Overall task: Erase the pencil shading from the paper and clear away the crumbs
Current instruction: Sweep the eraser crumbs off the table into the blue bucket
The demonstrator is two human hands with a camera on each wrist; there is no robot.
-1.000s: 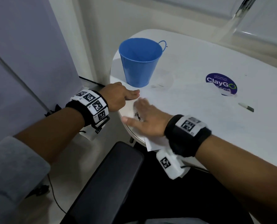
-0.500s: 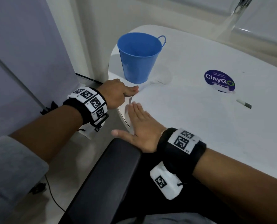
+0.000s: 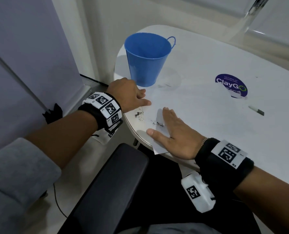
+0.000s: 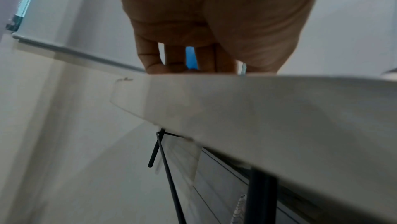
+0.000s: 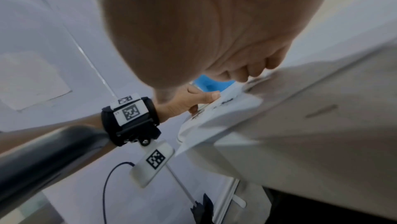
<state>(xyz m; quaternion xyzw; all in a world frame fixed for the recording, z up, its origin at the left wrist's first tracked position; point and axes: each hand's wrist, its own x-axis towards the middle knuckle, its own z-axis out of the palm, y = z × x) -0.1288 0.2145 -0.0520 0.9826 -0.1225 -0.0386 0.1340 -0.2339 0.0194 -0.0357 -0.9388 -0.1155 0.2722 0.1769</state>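
A white sheet of paper (image 3: 187,105) lies on the white table (image 3: 241,53), and its near corner hangs over the table's edge. Dark eraser crumbs (image 3: 158,124) lie in two small heaps near the paper's left edge. My right hand (image 3: 172,130) rests flat on the paper with straight fingers, just right of the crumbs. My left hand (image 3: 132,97) is arched at the table's left rim, its fingertips (image 3: 146,103) pressing the paper's left edge. In the right wrist view the left hand (image 5: 193,100) touches the crumb-strewn paper (image 5: 227,108).
A blue bucket (image 3: 147,59) stands empty just behind my left hand. A pencil (image 3: 256,110) lies at the right, near a round purple sticker (image 3: 231,85). A black chair armrest (image 3: 110,188) sits below the table's near edge.
My right hand drew back toward the table's near edge, then slid forward onto the paper again. The crumbs now show to its left. My left hand stayed put.
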